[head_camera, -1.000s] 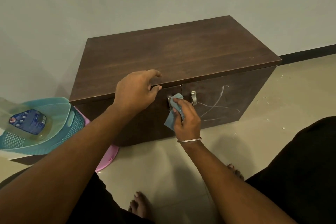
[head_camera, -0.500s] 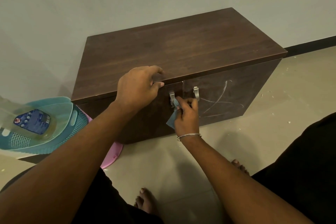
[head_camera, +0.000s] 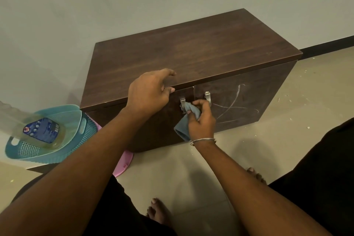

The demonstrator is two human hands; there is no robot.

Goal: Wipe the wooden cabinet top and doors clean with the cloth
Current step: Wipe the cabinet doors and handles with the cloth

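Note:
A low dark wooden cabinet (head_camera: 191, 51) stands on the floor against the wall, with two front doors and two metal handles. My left hand (head_camera: 148, 93) grips the front edge of the top, fingers over it and thumb under. My right hand (head_camera: 201, 119) holds a blue cloth (head_camera: 184, 125) bunched against the left door's metal handle (head_camera: 183, 102). The right door (head_camera: 249, 99) carries white chalk-like scribbles beside its handle (head_camera: 207, 96).
A teal plastic basket (head_camera: 76, 140) with a bottle of yellowish liquid (head_camera: 41, 132) sits left of the cabinet, over a pink lid (head_camera: 124, 163). My bare feet (head_camera: 159, 210) are on the tiled floor, which has small white crumbs at the right.
My right hand has stayed at the left door handle, shifting the cloth slightly lower and rubbing around it. My left hand keeps its grip on the top edge.

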